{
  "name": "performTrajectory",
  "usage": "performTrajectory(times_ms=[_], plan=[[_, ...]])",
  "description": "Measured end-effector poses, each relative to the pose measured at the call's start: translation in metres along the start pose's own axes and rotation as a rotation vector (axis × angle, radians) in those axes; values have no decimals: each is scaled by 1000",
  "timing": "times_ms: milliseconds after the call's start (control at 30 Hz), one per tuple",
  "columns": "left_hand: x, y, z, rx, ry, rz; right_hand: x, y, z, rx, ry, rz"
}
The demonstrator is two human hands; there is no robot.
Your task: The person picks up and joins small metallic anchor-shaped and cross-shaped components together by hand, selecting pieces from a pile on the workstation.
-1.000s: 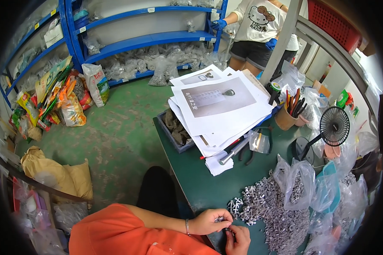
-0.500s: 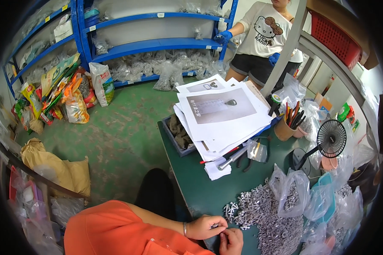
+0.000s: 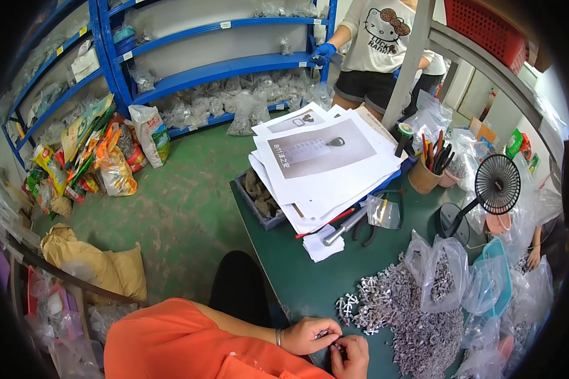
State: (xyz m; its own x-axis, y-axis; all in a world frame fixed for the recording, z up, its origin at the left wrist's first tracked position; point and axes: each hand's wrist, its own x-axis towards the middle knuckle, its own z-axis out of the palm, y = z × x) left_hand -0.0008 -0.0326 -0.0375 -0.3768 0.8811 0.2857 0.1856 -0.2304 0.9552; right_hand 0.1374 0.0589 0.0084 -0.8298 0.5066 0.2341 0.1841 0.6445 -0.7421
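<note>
My left hand (image 3: 311, 335), a bracelet at its wrist, is curled at the front edge of the green table (image 3: 278, 262). Small dark and silvery metal pieces show between its thumb and fingers. Pressed close beside it, my right hand (image 3: 351, 357) has thumb and fingers pinched together; what they hold is too small to make out. Just beyond both hands, several larger silvery metal pieces (image 3: 346, 308) lie at the edge of a wide heap of small grey metal parts (image 3: 423, 338).
Clear plastic bags (image 3: 445, 278) and a turquoise tray (image 3: 496, 268) border the heap. Behind stand a black fan (image 3: 496, 184), a pen cup (image 3: 425, 175), tools (image 3: 346, 227) and printed sheets (image 3: 322, 158). A gloved co-worker (image 3: 376, 57) stands beyond; another person's hand (image 3: 534, 258) shows at right.
The view has shifted slightly. My hands stay together at the table edge, with small finger movements. Another person's hand has come into sight at the right.
</note>
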Motion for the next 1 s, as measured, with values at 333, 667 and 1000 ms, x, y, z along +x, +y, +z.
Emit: performTrajectory(times_ms=[333, 667, 1000], plan=[[-2, -1, -2, -20, 5, 27, 3, -2, 2, -36, -9, -34], [2, 1, -2, -18, -18, 22, 3, -2, 2, -40, 45, 21], [3, 2, 0, 18, 23, 28, 7, 12, 5, -79, 3, -83]])
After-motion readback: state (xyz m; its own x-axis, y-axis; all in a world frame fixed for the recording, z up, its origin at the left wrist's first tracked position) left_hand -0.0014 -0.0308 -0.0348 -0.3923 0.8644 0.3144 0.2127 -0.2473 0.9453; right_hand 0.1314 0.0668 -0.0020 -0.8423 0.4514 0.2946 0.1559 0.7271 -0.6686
